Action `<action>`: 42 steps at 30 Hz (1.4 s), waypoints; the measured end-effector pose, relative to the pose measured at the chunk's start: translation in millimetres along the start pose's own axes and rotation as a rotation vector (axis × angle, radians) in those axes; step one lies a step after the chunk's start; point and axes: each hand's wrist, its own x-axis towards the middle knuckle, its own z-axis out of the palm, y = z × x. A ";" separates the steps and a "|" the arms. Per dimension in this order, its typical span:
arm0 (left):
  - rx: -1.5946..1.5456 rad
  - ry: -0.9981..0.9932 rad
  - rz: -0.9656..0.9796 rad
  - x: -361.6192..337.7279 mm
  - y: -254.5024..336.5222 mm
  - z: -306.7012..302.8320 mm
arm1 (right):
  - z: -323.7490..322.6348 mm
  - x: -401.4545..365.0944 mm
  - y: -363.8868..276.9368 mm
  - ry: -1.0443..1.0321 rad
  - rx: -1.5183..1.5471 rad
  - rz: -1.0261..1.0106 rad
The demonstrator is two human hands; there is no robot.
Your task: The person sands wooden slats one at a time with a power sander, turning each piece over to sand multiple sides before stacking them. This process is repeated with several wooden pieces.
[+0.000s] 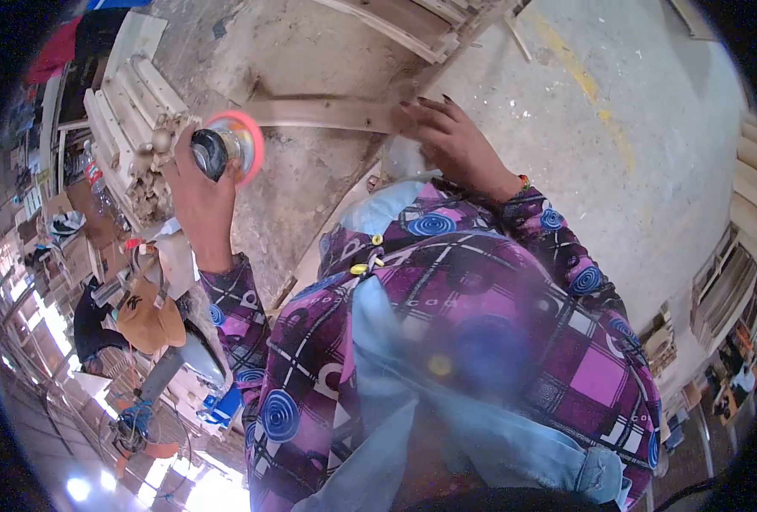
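My left hand is wrapped round a round palm sander with a black top. The sander's pinkish-red disc faces right and meets the left end of a pale wooden strip. That strip runs sideways in front of me, with a dark spot near its middle. At its right end, my right hand grips the wood, fingers bent over it and partly blurred.
Stacked wooden pieces stand at the left, close to my left hand. A wooden frame lies at the top. Further left are a plastic bottle and a person in a tan cap. More timber is piled at the right.
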 end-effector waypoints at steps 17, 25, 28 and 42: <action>-0.192 -0.179 -0.001 -10.6 76.3 68.2 | 32.9 20.9 -0.2 -0.339 -0.086 0.510; -0.094 -0.106 -0.038 27.1 53.6 80.3 | 47.9 10.8 -0.5 -0.195 -0.053 0.476; 0.024 -0.116 -0.084 33.7 44.8 77.8 | 50.8 9.5 0.5 -0.172 -0.045 0.474; -0.045 -0.151 -0.042 25.9 74.5 77.3 | 50.4 8.9 -1.9 -0.206 -0.032 0.489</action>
